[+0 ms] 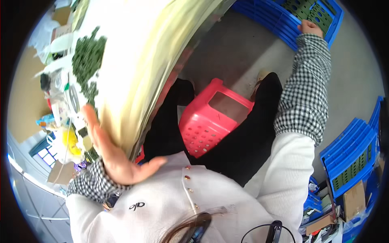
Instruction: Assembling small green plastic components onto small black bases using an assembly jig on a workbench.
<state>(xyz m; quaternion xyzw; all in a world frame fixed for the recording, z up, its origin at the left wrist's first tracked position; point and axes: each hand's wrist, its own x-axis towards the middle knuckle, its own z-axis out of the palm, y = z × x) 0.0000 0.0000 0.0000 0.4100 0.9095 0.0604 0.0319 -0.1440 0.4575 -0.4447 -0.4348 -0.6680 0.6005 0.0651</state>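
My left hand (119, 160) is beside the edge of a table covered in pale yellow sheeting (137, 77). Its fingers and thumb are spread, with nothing in them, and the hand is slightly blurred. At the far right, my right arm stretches out to a blue plastic crate (269, 22). My right hand (311, 29) is closed over the crate's near end, its fingers curled; what they hold, if anything, is hidden. Green perforated pieces (320, 16) lie inside that crate. A pile of small dark green pieces (87, 58) rests on the table, blurred.
A pink-red plastic stool (206, 125) with round holes stands between my legs. More blue crates (352, 150) are at the right, beside a cardboard box (354, 200). Bags and loose goods, among them a yellow item (72, 141), crowd the left side.
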